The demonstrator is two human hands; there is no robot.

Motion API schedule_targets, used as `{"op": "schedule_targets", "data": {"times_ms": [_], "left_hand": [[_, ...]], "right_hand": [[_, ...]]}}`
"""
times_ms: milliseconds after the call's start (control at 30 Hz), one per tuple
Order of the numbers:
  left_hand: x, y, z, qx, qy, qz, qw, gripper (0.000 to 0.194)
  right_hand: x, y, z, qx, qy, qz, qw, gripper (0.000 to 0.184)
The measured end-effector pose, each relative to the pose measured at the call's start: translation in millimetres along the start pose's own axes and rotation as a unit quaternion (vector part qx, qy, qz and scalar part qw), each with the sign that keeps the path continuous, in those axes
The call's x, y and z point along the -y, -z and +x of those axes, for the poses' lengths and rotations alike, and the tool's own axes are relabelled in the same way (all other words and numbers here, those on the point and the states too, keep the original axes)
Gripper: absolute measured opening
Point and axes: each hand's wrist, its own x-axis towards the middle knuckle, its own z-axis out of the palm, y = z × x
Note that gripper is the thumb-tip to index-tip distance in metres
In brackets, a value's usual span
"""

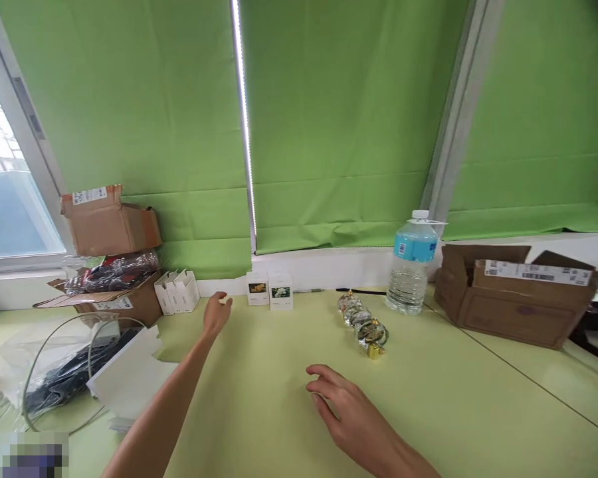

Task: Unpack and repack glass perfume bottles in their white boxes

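Both hands are out over a pale green tabletop (259, 405), and as far as I can see neither one has hold of anything. The left hand (217, 315) is up near the middle of the frame, pretty open with the fingers loosely spread, sitting just short of two small white boxes (280, 292) with pictures on the front. The right hand (346, 415) is lower down, palm down, fingers loosely curled, definitely not a fist. Can't really tell if its fingertips touch the tabletop.

Closest thing to the right hand is a row of shiny foil-wrapped balls (363, 322) with a small gold cap (374, 351) at the near end. It sits up and to the right of that hand, right of center in the frame, and the left hand is clearly farther off. Its long axis runs diagonally, from upper left down to lower right, so the gold end points back toward the person and a bit right. Can't tell if the balls are joined or just lined up.

Just past the row stands a water bottle (411, 262) with a blue label, a cardboard box (513, 312) sits off to the right, and more white boxes (177, 291) and another cardboard box (110, 222) pile up at upper left, under the green blinds (339, 119).
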Motion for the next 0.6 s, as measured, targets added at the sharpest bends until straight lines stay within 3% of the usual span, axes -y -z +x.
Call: {"op": "schedule_targets", "data": {"times_ms": [67,133,233,300,433,600], "left_hand": [[-8,-23.3,-10,0.063,-0.084,0.072,0.992,0.033],[-16,-47.7,-19,0.108,-0.155,0.132,0.973,0.048],[-26,-79.1,-29,0.129,-0.230,0.205,0.943,0.073],[-31,-93.0,-33,0.130,-0.266,0.242,0.924,0.075],[-34,-103.8,-38,0.149,-0.319,0.300,0.887,0.064],[-38,-100.2,-44,0.180,-0.362,0.351,0.845,0.042]], "right_hand": [[1,1,0,0.002,0.001,-0.011,1.000,0.034],[1,3,0,0.003,0.003,-0.021,1.000,0.034],[2,6,1,0.002,0.004,-0.037,0.999,0.034],[2,8,2,0.001,0.005,-0.046,0.999,0.034],[2,10,0,0.002,0.006,-0.063,0.998,0.033],[1,10,-1,0.001,0.013,-0.079,0.997,0.032]]}}
